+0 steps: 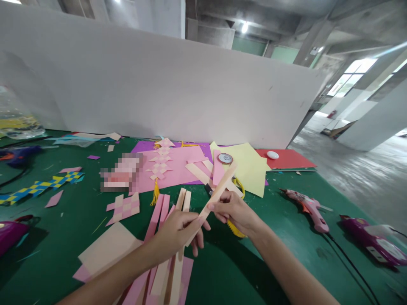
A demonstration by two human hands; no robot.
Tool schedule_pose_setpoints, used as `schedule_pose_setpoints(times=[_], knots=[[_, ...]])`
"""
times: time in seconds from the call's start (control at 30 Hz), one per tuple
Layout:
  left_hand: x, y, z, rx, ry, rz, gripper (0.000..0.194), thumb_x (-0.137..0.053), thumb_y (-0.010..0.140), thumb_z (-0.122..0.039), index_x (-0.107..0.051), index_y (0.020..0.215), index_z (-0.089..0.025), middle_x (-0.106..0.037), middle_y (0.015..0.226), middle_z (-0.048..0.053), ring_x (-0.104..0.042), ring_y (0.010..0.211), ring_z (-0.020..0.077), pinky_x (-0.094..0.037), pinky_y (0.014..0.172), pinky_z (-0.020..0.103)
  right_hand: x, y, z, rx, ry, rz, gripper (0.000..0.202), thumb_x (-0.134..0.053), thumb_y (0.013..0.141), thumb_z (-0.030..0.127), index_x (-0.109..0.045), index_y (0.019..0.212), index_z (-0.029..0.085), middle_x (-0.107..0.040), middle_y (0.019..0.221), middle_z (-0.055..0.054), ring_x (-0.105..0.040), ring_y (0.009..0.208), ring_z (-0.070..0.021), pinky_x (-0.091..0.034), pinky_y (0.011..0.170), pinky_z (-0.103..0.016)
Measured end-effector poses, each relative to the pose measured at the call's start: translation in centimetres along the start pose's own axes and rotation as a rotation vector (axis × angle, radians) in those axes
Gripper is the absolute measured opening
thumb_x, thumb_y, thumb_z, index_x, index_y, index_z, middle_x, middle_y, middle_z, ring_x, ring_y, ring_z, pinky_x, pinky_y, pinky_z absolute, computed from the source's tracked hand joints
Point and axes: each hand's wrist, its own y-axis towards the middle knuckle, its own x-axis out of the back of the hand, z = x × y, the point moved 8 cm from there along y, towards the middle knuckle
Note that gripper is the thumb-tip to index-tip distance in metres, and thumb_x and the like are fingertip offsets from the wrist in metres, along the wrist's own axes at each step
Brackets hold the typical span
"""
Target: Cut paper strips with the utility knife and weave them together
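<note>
As both hands grip a cream paper strip (227, 176) at center, the left hand (178, 232) with thumb on it and other fingers loosely spread, the right hand (233, 209) pinching it, colored sheets (251, 165) lie across a green table (219, 271). A pink glue gun (310, 207) rests at right; woven paper (124, 209) sits left of center. A pale partition (159, 89) stands behind, with concrete beams and bright windows (352, 76) at upper right.

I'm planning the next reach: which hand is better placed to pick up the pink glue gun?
Probably the right hand: the pink glue gun lies to its right, with the left hand farther away. Both are on the cream strip.
</note>
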Motion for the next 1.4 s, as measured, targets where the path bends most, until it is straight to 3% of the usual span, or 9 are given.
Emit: schedule_pose_setpoints(times=[0.13, 0.3, 0.57, 0.77, 1.07, 1.3, 1.4], knots=[[0.1, 0.2, 0.4, 0.005, 0.016, -0.009, 0.044, -0.043, 0.087, -0.05, -0.064, 0.083, -0.012, -0.064, 0.058, 0.003, -0.062, 0.045, 0.0138, -0.042, 0.04, 0.019, -0.2, 0.1, -0.5, -0.016, -0.014, -0.001, 0.025, -0.072, 0.069, 0.034, -0.062, 0.061, 0.013, -0.037, 0.038, 0.009, -0.035, 0.036, -0.0046, -0.023, 0.039, -0.021], [0.2, 0.4, 0.8, -0.007, 0.003, -0.033, 0.045, -0.042, 0.087, -0.052, -0.063, 0.083, -0.012, -0.063, 0.057, 0.002, -0.061, 0.043, 0.0139, -0.04, 0.034, 0.018, -1.3, 0.0, -0.9, -0.037, -0.042, 0.07, 0.025, -0.07, 0.071, 0.035, -0.062, 0.062, 0.013, -0.049, 0.046, 0.004, -0.04, 0.039, -0.0049, -0.024, 0.039, -0.02], [0.0, 0.2, 0.5, 0.014, 0.016, -0.016, 0.042, -0.041, 0.089, -0.047, -0.063, 0.081, -0.012, -0.063, 0.056, 0.002, -0.061, 0.043, 0.0125, -0.041, 0.038, 0.018, -0.8, 0.0, -0.3, 0.018, -0.084, 0.007, 0.023, -0.068, 0.073, 0.033, -0.064, 0.063, 0.012, -0.042, 0.039, 0.007, -0.038, 0.037, -0.0049, -0.023, 0.039, -0.02], [-0.1, 0.3, 0.3, -0.01, 0.015, -0.022, 0.048, -0.039, 0.088, -0.052, -0.063, 0.083, -0.011, -0.064, 0.058, 0.004, -0.062, 0.045, 0.0145, -0.041, 0.039, 0.019, -1.7, -0.2, -0.3, -0.005, -0.089, 0.064, 0.022, -0.067, 0.075, 0.032, -0.066, 0.066, 0.012, -0.054, 0.049, 0.002, -0.039, 0.04, -0.0053, -0.025, 0.04, -0.02], [0.0, 0.1, 0.4, -0.009, -0.016, -0.004, 0.041, -0.043, 0.089, -0.046, -0.064, 0.084, -0.012, -0.063, 0.057, 0.002, -0.061, 0.044, 0.0127, -0.043, 0.04, 0.018, -0.2, 0.1, -0.2, 0.039, -0.044, 0.003, 0.017, -0.069, 0.073, 0.027, -0.066, 0.066, 0.013, -0.042, 0.039, 0.007, -0.038, 0.037, -0.0048, -0.022, 0.039, -0.02], [0.1, 0.1, 0.0, -0.047, -0.005, -0.032, 0.045, -0.039, 0.09, -0.047, -0.066, 0.089, -0.011, -0.065, 0.059, 0.003, -0.062, 0.046, 0.0133, -0.048, 0.048, 0.022, -1.1, 0.0, -0.4, 0.018, -0.061, 0.066, 0.021, -0.068, 0.074, 0.03, -0.067, 0.065, 0.012, -0.052, 0.048, 0.003, -0.039, 0.039, -0.0049, -0.025, 0.039, -0.02], [0.2, 0.1, 0.1, -0.043, -0.017, -0.046, 0.042, -0.041, 0.09, -0.046, -0.065, 0.093, -0.012, -0.064, 0.058, 0.001, -0.062, 0.045, 0.0126, -0.046, 0.045, 0.02, -0.9, 0.0, -0.3, 0.023, -0.045, 0.045, 0.021, -0.069, 0.074, 0.031, -0.067, 0.066, 0.012, -0.047, 0.043, 0.005, -0.039, 0.038, -0.0048, -0.024, 0.039, -0.02]])
